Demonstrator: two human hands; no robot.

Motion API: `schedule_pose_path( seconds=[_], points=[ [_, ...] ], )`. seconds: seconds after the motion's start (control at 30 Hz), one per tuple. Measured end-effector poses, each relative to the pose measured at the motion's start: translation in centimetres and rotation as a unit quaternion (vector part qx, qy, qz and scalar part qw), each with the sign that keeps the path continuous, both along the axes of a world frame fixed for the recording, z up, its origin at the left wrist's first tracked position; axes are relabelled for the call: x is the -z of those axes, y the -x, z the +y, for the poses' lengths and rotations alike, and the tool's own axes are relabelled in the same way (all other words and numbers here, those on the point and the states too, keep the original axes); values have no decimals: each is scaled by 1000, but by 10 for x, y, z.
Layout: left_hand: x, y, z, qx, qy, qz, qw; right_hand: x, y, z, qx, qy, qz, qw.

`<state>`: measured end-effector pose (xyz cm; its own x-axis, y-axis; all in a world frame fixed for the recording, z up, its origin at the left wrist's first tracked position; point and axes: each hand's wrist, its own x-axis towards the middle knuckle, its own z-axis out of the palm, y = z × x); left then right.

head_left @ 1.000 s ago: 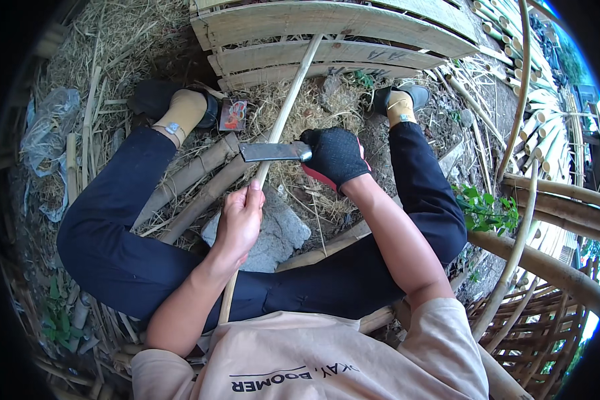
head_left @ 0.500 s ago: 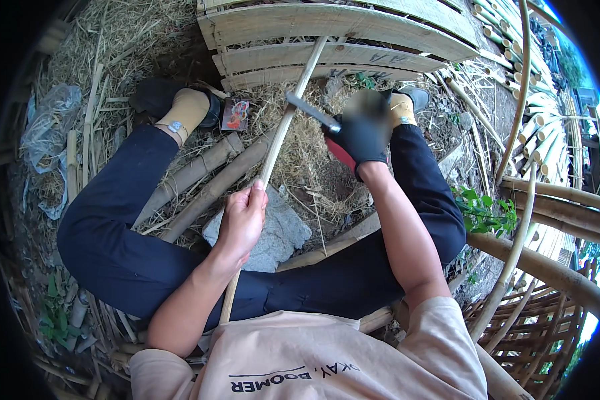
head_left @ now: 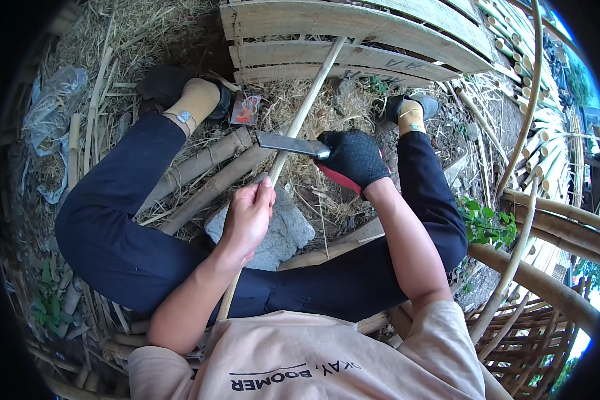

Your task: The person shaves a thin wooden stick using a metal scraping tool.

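the pale strip point(head_left: 315, 92) slants from before the crate's point(head_left: 280, 25) lower edge to the shirt point(head_left: 280, 343) — left hand point(head_left: 249, 219) clamped around it, gloved right hand point(head_left: 355, 160) wrapped on a knife point(head_left: 287, 144), blade across it. slimmed already, cutting seems unfinished (how much remains, i can't tell); handle mostly hidden, strip's near end unclear.
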<state>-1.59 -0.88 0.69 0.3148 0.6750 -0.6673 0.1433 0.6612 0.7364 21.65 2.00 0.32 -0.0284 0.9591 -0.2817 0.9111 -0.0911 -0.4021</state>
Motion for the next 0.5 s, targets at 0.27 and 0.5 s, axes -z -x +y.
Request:
schedule_pose_path(
  seconds=[0.27,0.5],
  points=[
    [11,-5,-5,28,-93,74,992,10,0,2,4,-2,-60,998],
    [13,-5,-7,6,-71,17,997,23,-20,6,50,-33,-73,996]
  ],
)
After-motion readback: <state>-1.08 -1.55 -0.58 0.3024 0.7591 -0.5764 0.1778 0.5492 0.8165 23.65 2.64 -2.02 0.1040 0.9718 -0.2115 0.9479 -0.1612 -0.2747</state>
